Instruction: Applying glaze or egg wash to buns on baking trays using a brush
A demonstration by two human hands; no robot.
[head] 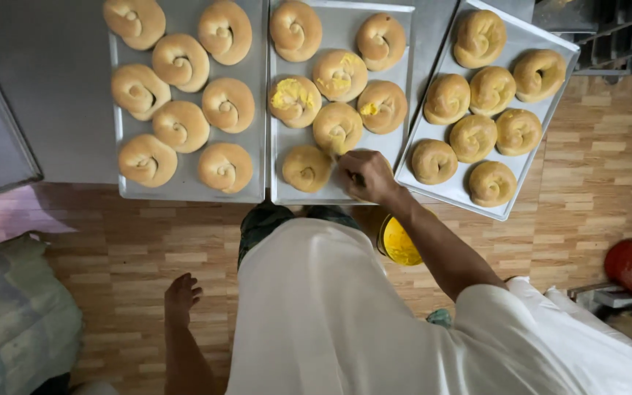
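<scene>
Our right hand [366, 174]: over middle tray [345, 196], near front edge, grip closed on small tool we cannot identify, tip at spiral bun [337, 128]. Three buns behind carry yellow spread [291, 93]. Our left hand [181, 296]: hangs low over wood floor [126, 241], fingers loose, holding nothing. Yellow tub [399, 241] under worktop [60, 110]. Left tray [188, 192], right tray [456, 192]: plain buns.

Single head-worn view, looking steeply down from above the person's torso, close range: right hand [366, 174] mid-frame, fingers [345, 162] over the middle tray [345, 196], trays beyond them, wooden floor [148, 249] nearer the camera.
</scene>
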